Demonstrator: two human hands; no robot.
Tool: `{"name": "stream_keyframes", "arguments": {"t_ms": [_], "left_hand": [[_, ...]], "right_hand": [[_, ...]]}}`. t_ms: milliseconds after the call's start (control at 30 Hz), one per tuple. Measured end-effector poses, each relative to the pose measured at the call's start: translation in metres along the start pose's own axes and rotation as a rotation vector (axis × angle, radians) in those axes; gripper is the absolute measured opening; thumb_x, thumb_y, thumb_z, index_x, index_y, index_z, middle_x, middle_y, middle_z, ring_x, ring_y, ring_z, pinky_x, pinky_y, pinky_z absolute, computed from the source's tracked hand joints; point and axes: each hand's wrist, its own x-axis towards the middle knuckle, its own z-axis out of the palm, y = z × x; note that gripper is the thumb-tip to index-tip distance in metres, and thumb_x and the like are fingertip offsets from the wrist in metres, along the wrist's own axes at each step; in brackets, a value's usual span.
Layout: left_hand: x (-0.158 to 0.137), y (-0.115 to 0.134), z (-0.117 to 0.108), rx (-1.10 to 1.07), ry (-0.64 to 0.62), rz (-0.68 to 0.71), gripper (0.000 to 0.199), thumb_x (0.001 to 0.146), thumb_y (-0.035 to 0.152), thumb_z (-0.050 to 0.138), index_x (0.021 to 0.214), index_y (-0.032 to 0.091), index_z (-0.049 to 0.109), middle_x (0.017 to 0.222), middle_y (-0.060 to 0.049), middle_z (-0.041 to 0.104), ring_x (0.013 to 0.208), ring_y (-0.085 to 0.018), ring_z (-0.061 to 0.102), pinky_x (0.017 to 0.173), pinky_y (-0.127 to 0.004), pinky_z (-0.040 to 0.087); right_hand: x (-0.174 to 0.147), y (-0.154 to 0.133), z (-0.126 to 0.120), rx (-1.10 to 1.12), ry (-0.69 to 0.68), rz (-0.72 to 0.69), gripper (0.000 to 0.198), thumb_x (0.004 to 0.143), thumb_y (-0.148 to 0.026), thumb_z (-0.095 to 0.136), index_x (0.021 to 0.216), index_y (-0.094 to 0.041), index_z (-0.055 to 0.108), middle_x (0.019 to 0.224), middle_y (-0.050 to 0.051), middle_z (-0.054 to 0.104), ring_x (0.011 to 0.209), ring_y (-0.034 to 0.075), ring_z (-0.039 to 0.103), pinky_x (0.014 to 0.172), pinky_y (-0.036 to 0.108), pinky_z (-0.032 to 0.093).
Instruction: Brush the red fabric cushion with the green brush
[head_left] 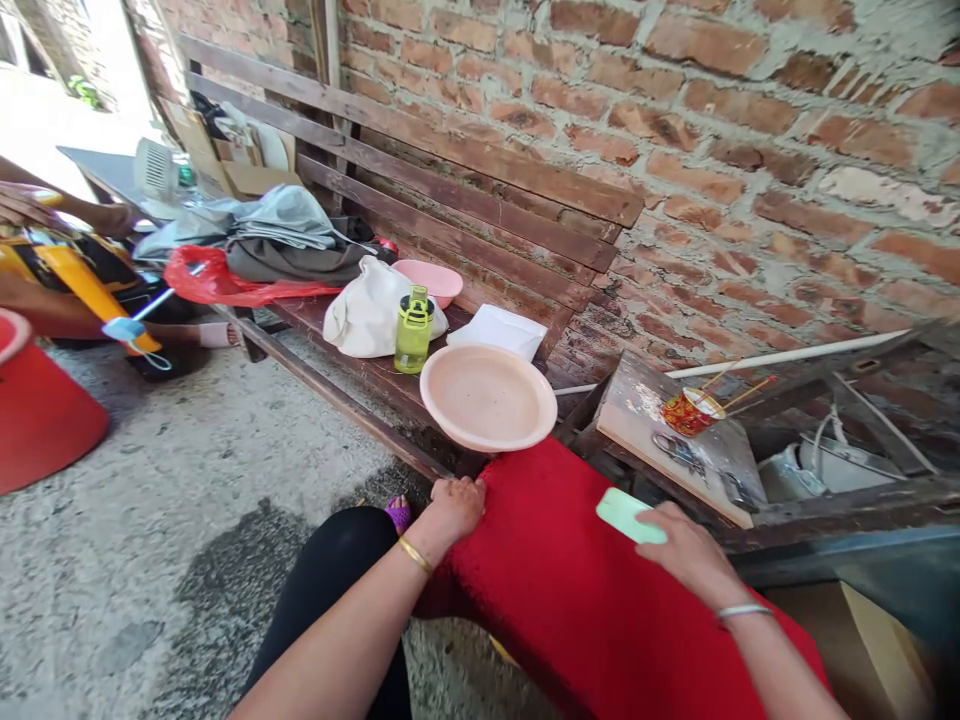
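Observation:
My right hand (686, 550) is closed around a flat, mint-green oblong block (630, 514) with rounded corners, just over the red cloth (555, 570). The block's underside is hidden, so I cannot tell its exact kind. At the cloth's left edge, my left hand (459, 505) has its fingers curled over the red fabric, beside my knee. The cloth covers a long surface running toward me. Touching its far end is a pale pink basin (487, 395), which seems to hold shallow water.
On the wooden bench (330, 340) are a green water bottle (414, 335), a white cloth bag (367, 310), a pink bowl (431, 280) and folded clothes (292, 240). A paper cup (690, 410) with sticks stands right. A red bucket (45, 410) and another person (67, 260) are left.

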Motion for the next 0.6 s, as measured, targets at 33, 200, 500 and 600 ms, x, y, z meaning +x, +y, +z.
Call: {"name": "stream_keyframes", "arguments": {"t_ms": [33, 200, 500, 600], "left_hand": [[-0.001, 0.000, 0.000, -0.004, 0.010, 0.003, 0.040, 0.092, 0.032, 0.054, 0.128, 0.015, 0.058, 0.119, -0.020, 0.067, 0.112, -0.032, 0.065, 0.090, -0.047, 0.049], [0.000, -0.001, 0.001, -0.012, 0.026, 0.021, 0.038, 0.092, 0.030, 0.054, 0.125, 0.013, 0.061, 0.118, -0.022, 0.067, 0.110, -0.033, 0.066, 0.087, -0.048, 0.051], [0.006, -0.001, 0.000, -0.001, -0.030, 0.012, 0.040, 0.091, 0.030, 0.056, 0.128, 0.015, 0.060, 0.118, -0.020, 0.067, 0.112, -0.032, 0.065, 0.089, -0.045, 0.050], [0.006, 0.000, -0.002, 0.001, -0.035, -0.004, 0.038, 0.092, 0.030, 0.056, 0.127, 0.017, 0.059, 0.120, -0.019, 0.067, 0.114, -0.031, 0.065, 0.091, -0.044, 0.049]], "right_hand": [[0.010, -0.028, 0.004, 0.024, -0.033, -0.043, 0.037, 0.071, -0.028, 0.068, 0.107, -0.030, 0.073, 0.108, 0.001, 0.062, 0.088, 0.020, 0.064, 0.075, 0.028, 0.043], [0.040, -0.115, 0.030, 0.098, -0.083, -0.125, 0.045, 0.073, -0.028, 0.072, 0.118, -0.029, 0.069, 0.110, 0.002, 0.057, 0.095, 0.020, 0.059, 0.080, 0.029, 0.039], [-0.006, -0.020, 0.044, 0.194, -0.144, 0.036, 0.044, 0.068, -0.026, 0.069, 0.113, -0.027, 0.070, 0.106, 0.001, 0.058, 0.093, 0.019, 0.061, 0.078, 0.028, 0.043], [-0.043, 0.051, 0.045, 0.224, -0.120, 0.179, 0.046, 0.064, -0.030, 0.065, 0.110, -0.025, 0.070, 0.108, 0.004, 0.061, 0.099, 0.023, 0.064, 0.082, 0.029, 0.048]]}}
